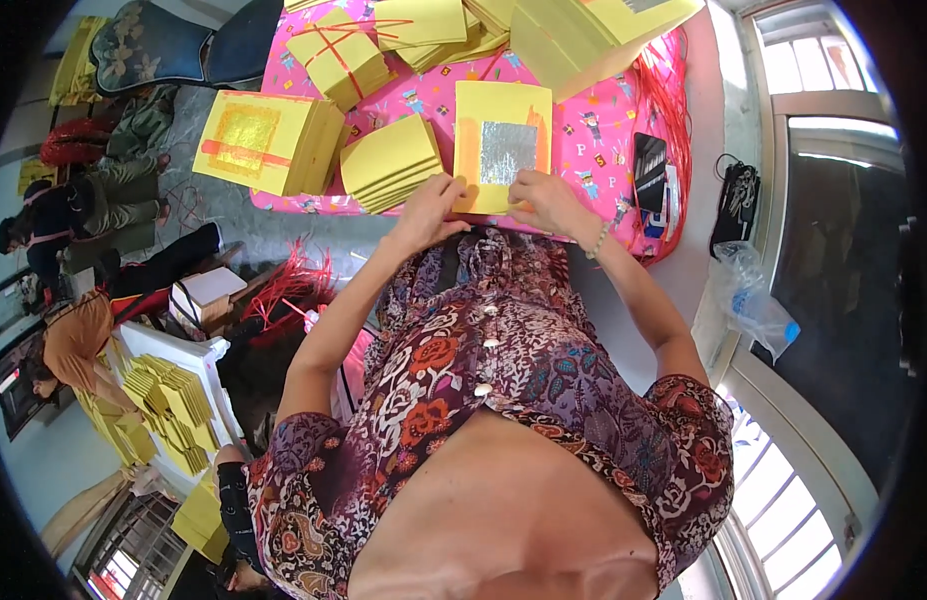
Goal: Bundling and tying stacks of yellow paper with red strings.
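We are pinching the near edge of a yellow paper stack with silver foil square [502,147], left hand [433,205] and right hand [543,198] closed on it, squaring it on the pink patterned tablecloth [593,140].

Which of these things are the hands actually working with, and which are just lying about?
In use:
- left hand and right hand, both on the lower edge of the foil sheet
- fanned yellow stack beside the left hand

Lying about:
- tied yellow bundle
- thick yellow stack
- black phone
- red strings
- black bag
- plastic bag
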Motion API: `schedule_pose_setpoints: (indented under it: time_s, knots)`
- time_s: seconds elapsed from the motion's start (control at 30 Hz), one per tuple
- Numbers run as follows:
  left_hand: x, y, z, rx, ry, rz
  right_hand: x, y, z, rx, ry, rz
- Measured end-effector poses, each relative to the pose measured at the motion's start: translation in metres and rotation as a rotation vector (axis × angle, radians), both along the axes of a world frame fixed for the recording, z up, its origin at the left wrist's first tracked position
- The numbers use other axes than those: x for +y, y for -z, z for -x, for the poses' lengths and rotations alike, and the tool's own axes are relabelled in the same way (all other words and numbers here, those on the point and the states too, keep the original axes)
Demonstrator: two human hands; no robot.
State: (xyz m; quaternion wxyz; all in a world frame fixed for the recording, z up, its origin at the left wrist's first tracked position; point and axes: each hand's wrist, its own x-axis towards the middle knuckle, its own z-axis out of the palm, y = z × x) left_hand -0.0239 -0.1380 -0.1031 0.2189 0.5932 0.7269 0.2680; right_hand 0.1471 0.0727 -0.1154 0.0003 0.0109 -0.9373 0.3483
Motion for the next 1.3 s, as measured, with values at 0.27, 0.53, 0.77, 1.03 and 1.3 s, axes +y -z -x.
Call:
schedule_pose_setpoints:
  time_s: [0.27, 0.53, 0.77, 1.03, 1.3]
  knots:
    - [0.005, 0.018, 0.004, -0.046, 0.051, -0.072, -0.008, -0.002, 0.0, 0.05, 0.004, -0.076]
    - [0.009, 0.025, 0.008, -0.44, -0.233, 0.131, 0.011, 0.002, 0.004, -0.091, 0.023, 0.17]
    - [0.011, 0.027, 0.008, -0.478, -0.263, 0.15, 0.019, 0.002, 0.007, -0.19, 0.013, 0.256]
    - [0.011, 0.029, 0.009, -0.539, -0.32, 0.186, 0.021, 0.005, 0.009, -0.217, 0.007, 0.294]
    - [0.011, 0.031, 0.011, -0.57, -0.317, 0.235, 0.021, 0.006, 0.011, -0.23, -0.004, 0.298]
